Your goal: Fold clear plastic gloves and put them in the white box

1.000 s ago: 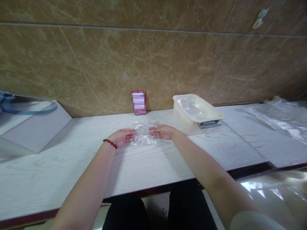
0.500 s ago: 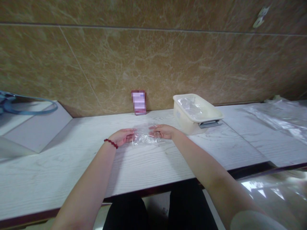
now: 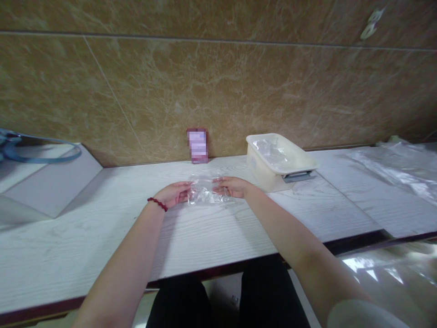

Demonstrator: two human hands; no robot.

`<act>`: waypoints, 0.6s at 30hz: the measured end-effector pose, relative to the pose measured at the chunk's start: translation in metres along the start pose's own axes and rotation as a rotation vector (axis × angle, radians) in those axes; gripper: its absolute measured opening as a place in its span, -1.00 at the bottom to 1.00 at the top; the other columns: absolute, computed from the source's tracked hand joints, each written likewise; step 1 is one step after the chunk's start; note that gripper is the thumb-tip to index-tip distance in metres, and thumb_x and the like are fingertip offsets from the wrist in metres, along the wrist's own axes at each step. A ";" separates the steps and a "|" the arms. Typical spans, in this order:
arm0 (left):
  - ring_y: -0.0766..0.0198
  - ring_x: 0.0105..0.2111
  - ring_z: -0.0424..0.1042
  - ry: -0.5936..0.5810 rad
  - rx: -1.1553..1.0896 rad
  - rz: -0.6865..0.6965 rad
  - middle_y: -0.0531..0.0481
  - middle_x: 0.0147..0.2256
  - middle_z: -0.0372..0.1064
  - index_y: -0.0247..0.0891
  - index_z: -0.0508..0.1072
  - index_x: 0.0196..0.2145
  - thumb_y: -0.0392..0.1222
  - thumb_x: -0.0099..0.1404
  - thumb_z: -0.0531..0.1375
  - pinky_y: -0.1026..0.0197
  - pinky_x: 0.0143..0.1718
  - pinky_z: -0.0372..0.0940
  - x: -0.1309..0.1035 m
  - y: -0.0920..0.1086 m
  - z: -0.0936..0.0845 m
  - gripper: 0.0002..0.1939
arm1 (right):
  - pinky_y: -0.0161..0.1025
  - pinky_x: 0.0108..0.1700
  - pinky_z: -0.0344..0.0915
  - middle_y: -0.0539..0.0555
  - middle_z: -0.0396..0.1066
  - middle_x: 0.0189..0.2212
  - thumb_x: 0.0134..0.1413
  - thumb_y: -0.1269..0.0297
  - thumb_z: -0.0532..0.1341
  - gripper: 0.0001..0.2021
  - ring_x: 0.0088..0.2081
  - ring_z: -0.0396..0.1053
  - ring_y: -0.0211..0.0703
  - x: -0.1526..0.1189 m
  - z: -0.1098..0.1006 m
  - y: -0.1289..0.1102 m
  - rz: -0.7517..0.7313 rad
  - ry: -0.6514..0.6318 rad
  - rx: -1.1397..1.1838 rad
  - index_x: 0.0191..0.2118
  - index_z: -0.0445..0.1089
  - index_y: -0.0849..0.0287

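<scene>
A clear plastic bag (image 3: 205, 190) spans the gap between my two hands, low over the white wood-grain table (image 3: 205, 241). Its left edge is pinched by my left hand (image 3: 176, 193), which has a red beaded bracelet (image 3: 157, 203) at the wrist. The fingers of my right hand (image 3: 232, 187) grip the other side and show partly through the film. Whether anything lies inside the bag, I cannot make out. Beyond it, a phone-like upright object (image 3: 198, 146), blurred into blocks, leans on the wall.
Right of my hands stands a cream plastic bin (image 3: 266, 173) with a grey handle, holding clear plastic. More clear plastic sheets (image 3: 399, 164) lie at the far right. At the left are a white angled box (image 3: 64, 187) and a blue strap (image 3: 44, 159). A brown marbled wall (image 3: 211, 86) rises behind.
The bag has shifted very slightly, and its film catches the light differently. Both hands keep their hold in nearly the same place.
</scene>
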State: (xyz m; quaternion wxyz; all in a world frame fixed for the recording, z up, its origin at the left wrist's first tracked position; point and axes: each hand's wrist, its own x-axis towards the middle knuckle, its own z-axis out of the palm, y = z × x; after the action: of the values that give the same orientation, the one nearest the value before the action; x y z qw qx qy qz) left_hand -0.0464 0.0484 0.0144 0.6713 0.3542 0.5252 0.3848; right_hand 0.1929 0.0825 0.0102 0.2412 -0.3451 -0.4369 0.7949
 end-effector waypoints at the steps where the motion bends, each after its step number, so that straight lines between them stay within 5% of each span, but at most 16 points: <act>1: 0.38 -0.55 0.40 0.000 0.001 0.005 -0.03 -0.48 0.41 -0.34 0.38 -0.34 -0.45 0.06 0.16 0.34 -0.51 0.35 0.000 0.000 0.000 -0.84 | -0.38 -0.26 0.35 0.07 0.44 -0.44 0.00 0.54 0.09 -0.79 -0.36 0.41 -0.31 0.000 0.000 0.000 0.000 0.009 -0.001 -0.19 0.25 0.25; 18: 0.40 -0.55 0.39 -0.012 -0.012 0.055 0.00 -0.51 0.38 -0.34 0.34 -0.35 -0.43 0.09 0.14 0.35 -0.50 0.35 0.001 0.000 -0.001 -0.87 | -0.36 -0.23 0.34 0.06 0.43 -0.43 0.02 0.53 0.07 -0.81 -0.35 0.41 -0.32 0.001 -0.002 0.000 -0.072 -0.020 0.036 -0.21 0.28 0.25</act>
State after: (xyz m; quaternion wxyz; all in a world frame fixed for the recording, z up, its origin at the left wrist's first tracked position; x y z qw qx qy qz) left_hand -0.0472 0.0493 0.0138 0.6656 0.3666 0.5089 0.4044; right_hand 0.1936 0.0843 0.0085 0.2715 -0.3168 -0.4372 0.7967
